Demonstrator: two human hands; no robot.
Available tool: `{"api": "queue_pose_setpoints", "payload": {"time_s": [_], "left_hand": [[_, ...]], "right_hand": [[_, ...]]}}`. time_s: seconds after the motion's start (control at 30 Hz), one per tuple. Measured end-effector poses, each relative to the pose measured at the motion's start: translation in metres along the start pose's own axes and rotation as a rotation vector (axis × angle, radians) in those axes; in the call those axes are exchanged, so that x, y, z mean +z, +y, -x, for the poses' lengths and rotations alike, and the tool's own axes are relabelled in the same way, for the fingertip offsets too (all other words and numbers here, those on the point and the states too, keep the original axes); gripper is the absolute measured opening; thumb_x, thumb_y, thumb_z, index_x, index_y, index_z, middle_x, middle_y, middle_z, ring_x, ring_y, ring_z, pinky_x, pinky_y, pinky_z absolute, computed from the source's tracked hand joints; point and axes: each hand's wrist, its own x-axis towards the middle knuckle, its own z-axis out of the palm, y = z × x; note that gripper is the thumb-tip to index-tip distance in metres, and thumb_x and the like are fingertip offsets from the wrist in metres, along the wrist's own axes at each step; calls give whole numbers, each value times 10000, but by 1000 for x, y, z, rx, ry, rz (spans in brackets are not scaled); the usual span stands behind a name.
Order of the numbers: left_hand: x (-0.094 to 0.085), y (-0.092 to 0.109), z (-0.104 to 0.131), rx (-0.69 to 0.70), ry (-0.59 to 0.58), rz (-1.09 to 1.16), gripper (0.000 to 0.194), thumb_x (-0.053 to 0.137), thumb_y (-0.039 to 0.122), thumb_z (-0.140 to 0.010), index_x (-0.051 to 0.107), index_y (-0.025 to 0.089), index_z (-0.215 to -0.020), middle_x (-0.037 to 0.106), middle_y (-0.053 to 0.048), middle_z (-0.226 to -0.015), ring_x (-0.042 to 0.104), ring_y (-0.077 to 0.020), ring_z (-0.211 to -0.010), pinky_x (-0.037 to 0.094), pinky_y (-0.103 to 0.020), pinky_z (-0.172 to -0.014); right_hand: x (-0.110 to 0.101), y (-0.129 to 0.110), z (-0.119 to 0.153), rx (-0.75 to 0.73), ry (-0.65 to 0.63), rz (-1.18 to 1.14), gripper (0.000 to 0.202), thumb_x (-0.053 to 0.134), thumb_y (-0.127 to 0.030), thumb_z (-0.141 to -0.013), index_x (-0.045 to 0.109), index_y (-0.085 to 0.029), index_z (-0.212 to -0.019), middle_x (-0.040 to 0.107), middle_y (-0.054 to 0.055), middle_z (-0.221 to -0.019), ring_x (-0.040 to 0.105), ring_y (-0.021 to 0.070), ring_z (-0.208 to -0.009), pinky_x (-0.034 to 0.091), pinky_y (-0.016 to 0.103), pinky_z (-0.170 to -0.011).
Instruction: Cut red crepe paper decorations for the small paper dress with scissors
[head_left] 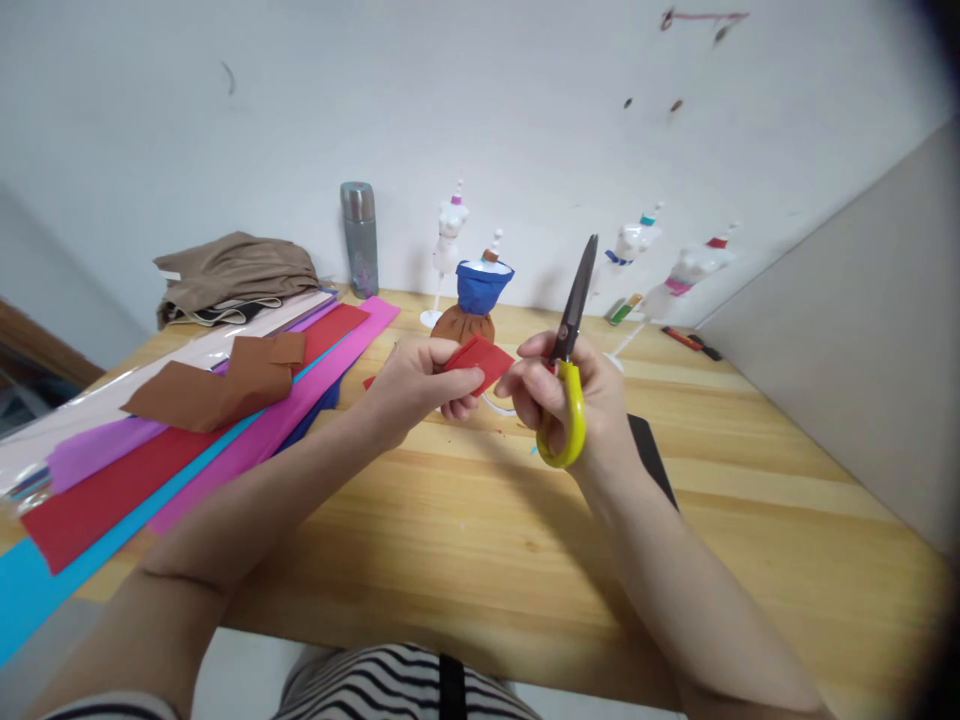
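Observation:
Between the thumb and fingers of my left hand (420,385) is a small folded red piece (484,362), its free corner pointing right. My right hand (574,395) is closed round the yellow handles of a pair of scissors (574,310), whose dark blades point up and look closed together. The fingertips of my right hand are close to the right corner of the red piece. Just behind my left hand stands a small dress form with a blue top (484,288) and a gathered brown skirt (463,326).
Coloured sheets (187,450), a brown piece (232,385) and folded brown cloth (236,275) lie on the left. A flask (361,240) and white mini dress forms (450,235) stand along the wall. A black flat object (651,460) lies beside my right wrist on the wooden table (450,540).

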Motion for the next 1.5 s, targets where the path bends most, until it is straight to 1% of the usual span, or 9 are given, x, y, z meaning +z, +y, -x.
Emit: {"api": "queue_pose_setpoints", "payload": {"time_s": [0.17,0.33,0.5,0.67,0.83,0.97,1.07,1.3,1.5], "left_hand": [[-12,12,0,8,-10,-35,162,737,247,-671,664,132,-582,639,4,-518,562,-67,-454,420,-168,-441],[-21,23,4,49,22,-62,166,747,252,-676,678,131,-585,658,-11,-524,598,-89,-457,464,-181,-442],[-23,26,4,57,26,-77,165,746,238,-682,679,127,-581,653,-8,-522,597,-81,-453,467,-169,-444],[-25,23,1,52,-1,-58,151,758,223,-684,688,121,-598,663,-2,-537,590,-68,-453,463,-156,-441],[-25,22,0,32,0,-68,145,750,216,-677,676,124,-592,665,-5,-529,591,-69,-444,466,-154,-440],[-25,21,-1,24,-17,-82,158,749,226,-687,668,132,-590,657,-5,-512,598,-75,-455,474,-157,-450],[-25,21,-1,15,-17,-97,159,746,228,-694,665,137,-591,646,1,-506,585,-76,-451,465,-164,-438],[-25,23,0,-8,-15,-150,141,744,250,-695,680,139,-637,640,2,-518,576,-84,-459,470,-180,-445],[-27,25,2,9,-51,-173,152,736,244,-703,662,145,-615,649,1,-532,577,-82,-463,471,-181,-445]], "right_hand": [[-11,-4,5,106,-344,5,475,776,-648,-850,611,-252,-1053,741,20,-676,495,107,-369,303,255,-357],[-22,-5,2,135,-536,74,649,618,-759,-916,581,-212,-1264,745,50,-738,587,132,-438,307,245,-382],[-19,-2,3,191,-460,129,808,505,-823,-929,573,-175,-1408,709,35,-683,562,135,-412,329,265,-384],[-19,-2,3,148,-395,250,764,603,-742,-936,537,-208,-1478,699,4,-679,564,125,-429,370,251,-405],[-31,-4,-1,121,-462,229,698,605,-727,-945,606,-224,-1428,725,33,-730,639,155,-520,421,257,-437],[-26,-13,2,177,-397,243,641,607,-735,-940,792,-164,-1165,674,33,-661,577,141,-529,493,280,-507],[-19,-16,3,197,-377,231,603,725,-672,-894,772,-183,-1242,692,41,-699,631,178,-600,558,319,-568],[-18,-10,4,113,-458,230,528,716,-582,-942,682,-252,-1353,716,95,-1004,653,197,-743,578,378,-685],[-20,-21,5,61,-523,440,596,634,-756,-900,722,-237,-1182,632,71,-914,586,240,-821,518,372,-741]]}}
